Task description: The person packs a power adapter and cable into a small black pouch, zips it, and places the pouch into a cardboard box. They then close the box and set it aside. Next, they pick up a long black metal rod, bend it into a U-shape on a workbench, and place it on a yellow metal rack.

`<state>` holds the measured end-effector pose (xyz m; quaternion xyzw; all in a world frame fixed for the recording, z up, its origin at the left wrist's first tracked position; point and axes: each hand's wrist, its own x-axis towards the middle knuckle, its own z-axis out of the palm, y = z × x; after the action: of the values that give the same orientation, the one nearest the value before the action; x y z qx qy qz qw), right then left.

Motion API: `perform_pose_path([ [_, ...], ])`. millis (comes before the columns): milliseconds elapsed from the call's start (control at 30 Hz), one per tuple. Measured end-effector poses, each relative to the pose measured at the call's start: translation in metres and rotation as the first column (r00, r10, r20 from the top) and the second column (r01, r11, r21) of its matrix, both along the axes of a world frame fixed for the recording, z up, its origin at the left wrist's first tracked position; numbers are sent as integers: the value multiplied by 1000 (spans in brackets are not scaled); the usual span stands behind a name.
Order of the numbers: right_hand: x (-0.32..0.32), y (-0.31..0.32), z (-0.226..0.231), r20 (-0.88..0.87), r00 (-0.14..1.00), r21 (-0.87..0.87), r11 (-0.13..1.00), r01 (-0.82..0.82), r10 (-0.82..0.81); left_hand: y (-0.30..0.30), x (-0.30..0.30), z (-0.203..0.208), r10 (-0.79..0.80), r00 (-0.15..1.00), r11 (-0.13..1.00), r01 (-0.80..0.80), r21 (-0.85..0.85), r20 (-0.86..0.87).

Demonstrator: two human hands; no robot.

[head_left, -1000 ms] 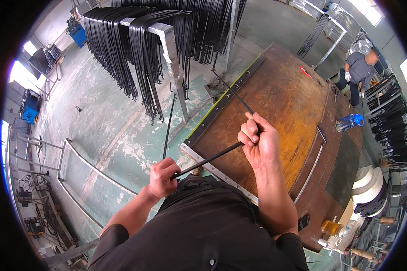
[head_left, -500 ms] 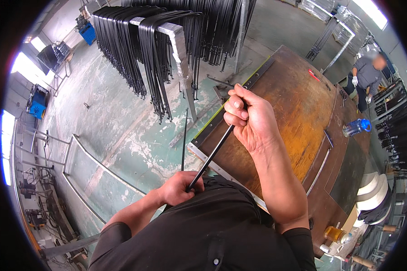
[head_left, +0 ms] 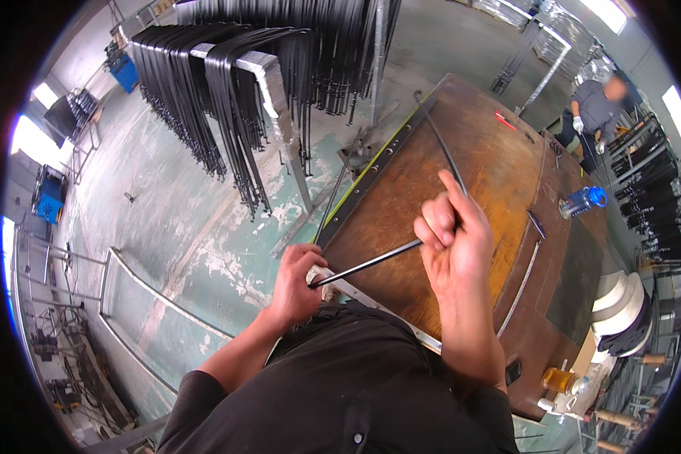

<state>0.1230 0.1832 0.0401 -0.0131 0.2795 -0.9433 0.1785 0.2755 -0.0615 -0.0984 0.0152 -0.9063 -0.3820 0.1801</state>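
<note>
A long, thin black cable (head_left: pixel 378 259) stretches between my two hands at the near edge of the workbench. My left hand (head_left: pixel 295 281) is closed round it in front of my body. A thin dark length rises from this hand beside the bench edge; whether it is the same piece, I cannot tell. Higher and to the right, my right hand (head_left: pixel 454 246) grips the cable over the bench, its index finger extended along it. Beyond that hand the cable's free end (head_left: pixel 439 136) curves up over the brown bench top (head_left: pixel 386 189).
Many black cables (head_left: pixel 181 91) hang over a metal rack (head_left: pixel 268 83) ahead. On the bench lie a blue bottle (head_left: pixel 581 202), a red tool (head_left: pixel 505 121) and a jar of amber liquid (head_left: pixel 560 380). Metal tube frames (head_left: pixel 166 291) stand left. Another person (head_left: pixel 592 113) works at far right.
Both hands have shifted: the right moved rightward and lower, the left slightly up. The cable's free end swung over the bench, and the span between my hands lies flatter.
</note>
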Motion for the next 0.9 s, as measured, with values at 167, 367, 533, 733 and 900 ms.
perform_pose_path([
  [167,25,72,-83,22,983,-26,982,185,-184,6,-63,-47,80,960,918,-176,354,270],
  [367,47,139,-200,88,928,209,917,339,-363,19,-126,-119,-349,819,249,-387,888,455],
  [533,70,158,-305,196,869,240,882,406,-454,40,-142,-192,-155,818,822,-204,531,555],
  [733,95,142,-394,51,885,894,417,166,-463,19,-132,-233,15,838,998,-42,36,546],
  [900,122,123,-375,-420,907,798,-490,352,-34,-4,-127,-232,-26,937,967,112,-228,348],
])
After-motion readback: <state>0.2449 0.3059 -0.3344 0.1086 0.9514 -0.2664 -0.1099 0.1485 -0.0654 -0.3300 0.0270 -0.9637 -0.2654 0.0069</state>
